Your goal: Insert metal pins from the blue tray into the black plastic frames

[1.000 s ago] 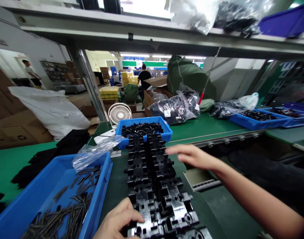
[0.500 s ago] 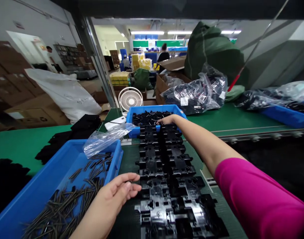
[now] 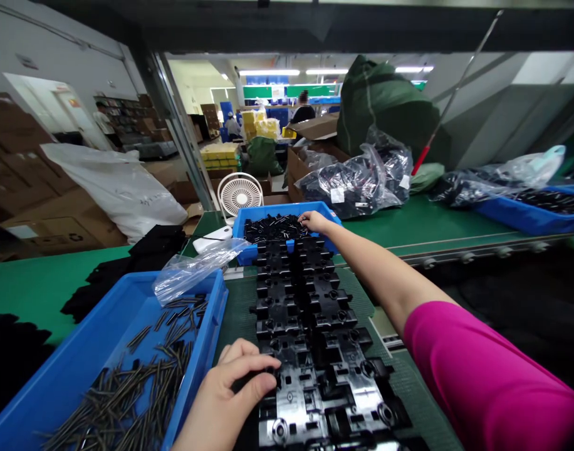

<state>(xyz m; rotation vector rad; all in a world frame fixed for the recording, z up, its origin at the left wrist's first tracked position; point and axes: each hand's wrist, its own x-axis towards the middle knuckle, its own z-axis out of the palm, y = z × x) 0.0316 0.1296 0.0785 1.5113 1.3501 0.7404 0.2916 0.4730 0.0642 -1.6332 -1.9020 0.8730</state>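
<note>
Black plastic frames (image 3: 310, 326) in a double row, left hand (image 3: 235, 391) curled on them, right hand (image 3: 315, 221) over a blue bin (image 3: 287, 207) of black parts (image 3: 272, 229), hands well apart

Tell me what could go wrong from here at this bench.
The right hand is reaching into the blue bin of small black parts, right behind the row of black plastic parts, so it might knock that row out of line. The left hand sits near the blue tray, and a bump could spill the loose metal pins. The clear plastic bag on the tray's rim could also slide in among them.
</note>
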